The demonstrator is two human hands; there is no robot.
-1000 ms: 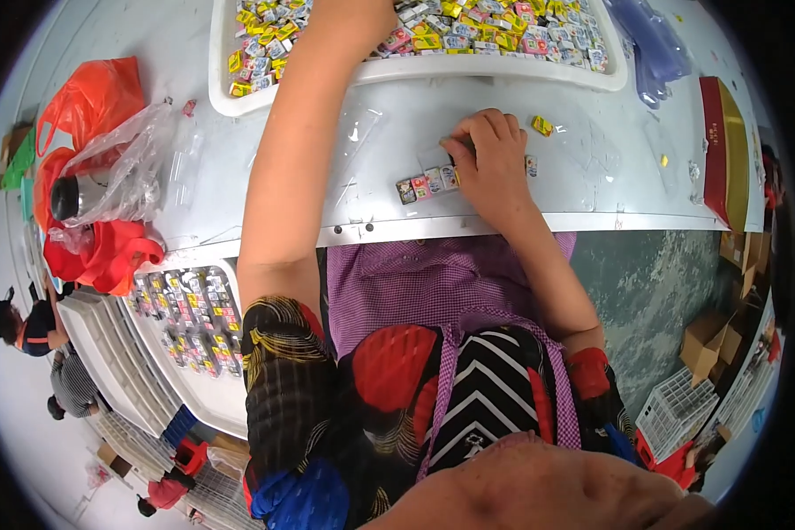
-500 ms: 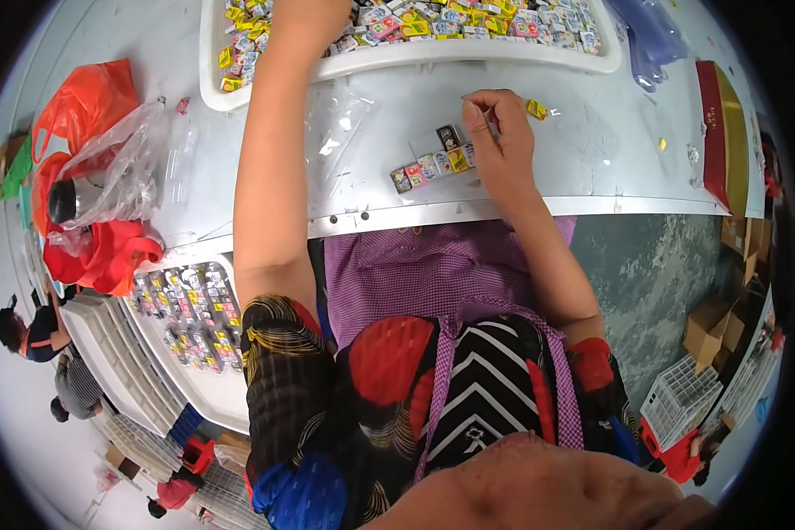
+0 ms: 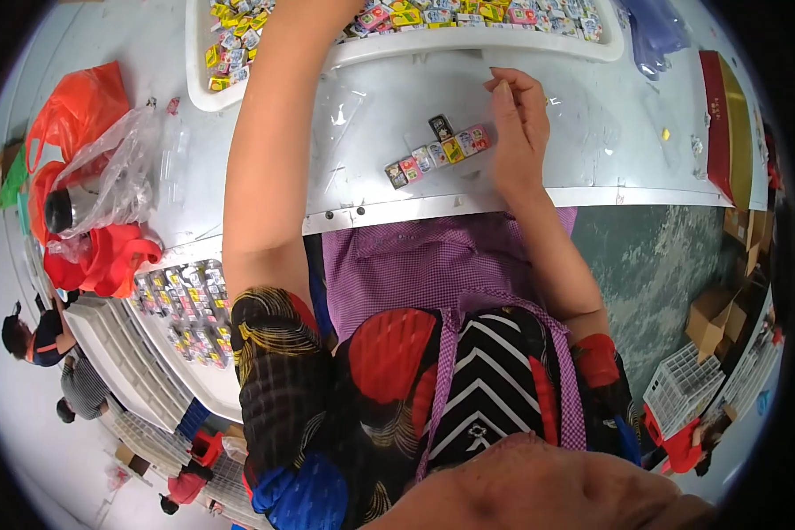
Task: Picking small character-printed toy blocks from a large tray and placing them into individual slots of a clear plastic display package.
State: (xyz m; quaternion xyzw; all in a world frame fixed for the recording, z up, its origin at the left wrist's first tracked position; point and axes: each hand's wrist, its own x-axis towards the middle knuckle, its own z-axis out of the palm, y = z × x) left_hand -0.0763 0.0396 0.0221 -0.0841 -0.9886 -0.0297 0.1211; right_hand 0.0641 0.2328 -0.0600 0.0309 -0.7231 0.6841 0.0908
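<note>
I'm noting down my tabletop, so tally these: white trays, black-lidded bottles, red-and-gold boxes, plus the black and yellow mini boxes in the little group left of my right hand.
White tray: 1
Black-lidded bottle: 1
Red-and-gold box: 1
Black mini boxes: 2
Yellow mini box: 1
Total: 6

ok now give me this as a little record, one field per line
left hand: over the white plastic tray at the top edge, mostly cut off
right hand: just beyond the row's right end; cannot tell if it holds anything
row: small multicoloured printed boxes on the pale grey table, slanting
beside row: one small black printed box on its far side
table left: orange-red plastic bag
table right: red-and-gold box
</note>
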